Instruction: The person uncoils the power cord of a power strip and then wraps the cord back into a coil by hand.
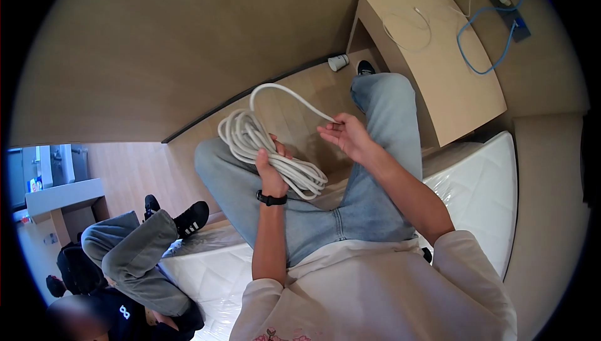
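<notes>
A thick white cable, wound into a loose bundle of several loops, lies across my lap in the head view. My left hand, with a black watch on its wrist, is wrapped round the middle of the bundle. One strand arcs up from the loops and over to my right hand, which pinches it between thumb and fingers. Part of the strand's end is hidden behind those fingers.
A wooden desk at the upper right bears a thin white cable; a blue cable runs to a wall socket panel. A paper cup lies on the floor. Another person sits at left on the plastic-covered mattress.
</notes>
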`<state>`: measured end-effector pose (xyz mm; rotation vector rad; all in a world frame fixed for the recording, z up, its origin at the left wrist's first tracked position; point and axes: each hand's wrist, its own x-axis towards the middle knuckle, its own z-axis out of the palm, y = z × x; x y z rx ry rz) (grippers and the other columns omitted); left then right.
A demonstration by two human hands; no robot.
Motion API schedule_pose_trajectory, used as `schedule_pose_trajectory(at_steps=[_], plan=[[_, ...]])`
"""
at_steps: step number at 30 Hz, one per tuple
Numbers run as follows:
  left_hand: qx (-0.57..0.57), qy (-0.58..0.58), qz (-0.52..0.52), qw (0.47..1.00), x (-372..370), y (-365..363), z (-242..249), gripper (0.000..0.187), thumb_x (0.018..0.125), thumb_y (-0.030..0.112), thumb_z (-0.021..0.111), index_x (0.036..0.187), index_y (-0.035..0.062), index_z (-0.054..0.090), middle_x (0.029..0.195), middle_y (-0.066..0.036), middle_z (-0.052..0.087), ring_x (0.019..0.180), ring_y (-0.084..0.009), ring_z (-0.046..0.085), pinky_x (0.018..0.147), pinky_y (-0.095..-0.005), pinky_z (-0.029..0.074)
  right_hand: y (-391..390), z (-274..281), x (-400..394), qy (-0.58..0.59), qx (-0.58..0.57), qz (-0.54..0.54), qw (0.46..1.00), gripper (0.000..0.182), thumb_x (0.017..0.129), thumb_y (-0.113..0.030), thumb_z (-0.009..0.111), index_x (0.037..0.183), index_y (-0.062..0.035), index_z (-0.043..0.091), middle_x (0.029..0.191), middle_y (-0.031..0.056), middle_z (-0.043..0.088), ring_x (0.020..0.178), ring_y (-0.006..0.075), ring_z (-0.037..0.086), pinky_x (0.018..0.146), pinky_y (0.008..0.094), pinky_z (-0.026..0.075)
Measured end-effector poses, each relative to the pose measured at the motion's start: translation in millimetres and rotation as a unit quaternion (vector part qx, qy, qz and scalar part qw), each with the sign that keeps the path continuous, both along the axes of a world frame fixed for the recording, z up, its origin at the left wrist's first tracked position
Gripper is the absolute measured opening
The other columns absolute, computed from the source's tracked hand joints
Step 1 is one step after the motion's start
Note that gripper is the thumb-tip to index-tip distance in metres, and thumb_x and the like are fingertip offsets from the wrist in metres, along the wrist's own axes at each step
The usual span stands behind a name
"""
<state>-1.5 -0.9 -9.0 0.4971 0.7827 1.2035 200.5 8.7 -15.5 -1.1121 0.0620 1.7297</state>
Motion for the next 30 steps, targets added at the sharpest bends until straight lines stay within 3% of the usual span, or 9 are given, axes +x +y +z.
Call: schedule_pose_trajectory(at_steps=[5, 7, 11, 17, 19, 23, 27, 29, 30], plan=[[0.036, 0.065, -0.054, 0.996, 2.8, -6.5, -8.8, 0.054, 0.078, 0.048, 0.062, 0.109, 0.0054, 0.047, 0.07, -0.003, 0.047, 0.064, -0.0142, 0.048, 0.059, -0.0263, 0.042, 4.0, -8.3, -0.9, -0.001, -0.019, 0.023, 1.0, 0.021, 0.088, -0.023, 0.045, 0.085, -0.0027, 0.047, 0.084, 0.0126, 0.051, 0.096, 0.0299, 0.058, 0.088, 0.0382, 0.049], [0.067, 0.102, -0.065, 0.99, 6.3, -7.5, -8.6, 0.05, 0.077, 0.036, 0.064, 0.111, 0.0029, 0.048, 0.07, -0.004, 0.053, 0.06, -0.0121, 0.052, 0.051, -0.0237, 0.043, 6.3, -10.8, -1.4, -0.021, -0.01, 0.014, 1.0, 0.024, 0.09, -0.029, 0.046, 0.084, -0.0049, 0.048, 0.083, 0.0113, 0.052, 0.091, 0.0283, 0.058, 0.085, 0.0375, 0.049], [0.038, 0.104, -0.091, 0.99, 10.2, -7.3, 6.2, 0.044, 0.079, 0.031, 0.064, 0.11, 0.0027, 0.05, 0.073, -0.004, 0.054, 0.063, -0.0099, 0.053, 0.055, -0.0231, 0.044, 8.8, -8.9, -0.1, -0.055, -0.017, 0.014, 0.998, 0.026, 0.09, -0.032, 0.047, 0.087, -0.0064, 0.048, 0.084, 0.0095, 0.054, 0.087, 0.0255, 0.058, 0.083, 0.0365, 0.048], [-0.024, 0.198, -0.073, 0.977, 11.2, -2.0, -9.9, 0.033, 0.083, 0.016, 0.062, 0.111, 0.0005, 0.053, 0.081, -0.003, 0.058, 0.068, -0.0099, 0.054, 0.061, -0.0231, 0.044, 7.3, 10.0, -4.3, -0.109, 0.061, 0.098, 0.987, 0.033, 0.09, -0.029, 0.049, 0.116, -0.0077, 0.045, 0.092, 0.0126, 0.056, 0.086, 0.0222, 0.059, 0.078, 0.0324, 0.049], [-0.035, 0.22, -0.081, 0.972, 13.2, -1.5, -2.3, 0.037, 0.081, 0.011, 0.064, 0.114, -0.001, 0.052, 0.086, -0.004, 0.059, 0.074, -0.0111, 0.057, 0.065, -0.0249, 0.047, 6.6, 10.2, -8.4, -0.187, 0.119, 0.113, 0.969, 0.045, 0.091, -0.026, 0.05, 0.132, -0.0107, 0.037, 0.1, 0.0131, 0.059, 0.084, 0.0195, 0.06, 0.074, 0.03, 0.049], [0.009, 0.24, -0.133, 0.962, 20.4, -1.5, 4.6, 0.039, 0.08, 0.007, 0.066, 0.115, -0.0029, 0.051, 0.097, -0.008, 0.061, 0.088, -0.0147, 0.061, 0.074, -0.0266, 0.049, 2.6, 10.4, -14.9, -0.209, 0.187, 0.106, 0.954, 0.051, 0.092, -0.025, 0.049, 0.138, -0.0094, 0.032, 0.106, 0.0102, 0.059, 0.084, 0.0167, 0.06, 0.071, 0.0279, 0.049], [0.036, 0.27, -0.15, 0.95, 22.9, 0.9, -5.6, 0.043, 0.082, 0.013, 0.066, 0.119, -0.0023, 0.051, 0.108, -0.008, 0.061, 0.095, -0.0146, 0.058, 0.079, -0.0272, 0.048, -1.7, 10.4, -16.1, -0.128, 0.186, 0.178, 0.958, 0.051, 0.092, -0.024, 0.051, 0.136, -0.0053, 0.035, 0.107, 0.0068, 0.058, 0.089, 0.0152, 0.058, 0.074, 0.0285, 0.048], [0.004, 0.271, -0.164, 0.948, 23.0, 2.5, -5.5, 0.041, 0.083, 0.016, 0.065, 0.118, -0.0015, 0.052, 0.109, -0.008, 0.06, 0.095, -0.0137, 0.057, 0.08, -0.027, 0.046, -3.5, 12.0, -22.9, -0.259, 0.224, 0.215, 0.915, 0.061, 0.091, -0.032, 0.053, 0.14, -0.0038, 0.028, 0.109, 0.0085, 0.056, 0.099, 0.0157, 0.055, 0.077, 0.0287, 0.046], [0.004, 0.272, -0.164, 0.948, 24.7, 2.2, -4.5, 0.041, 0.083, 0.016, 0.065, 0.118, -0.0015, 0.052, 0.109, -0.008, 0.06, 0.095, -0.0137, 0.057, 0.08, -0.027, 0.046, -5.3, 18.7, -24.6, -0.259, 0.224, 0.214, 0.915, 0.061, 0.091, -0.032, 0.053, 0.14, -0.0038, 0.028, 0.109, 0.0085, 0.056, 0.099, 0.0157, 0.055, 0.077, 0.0287, 0.046]])
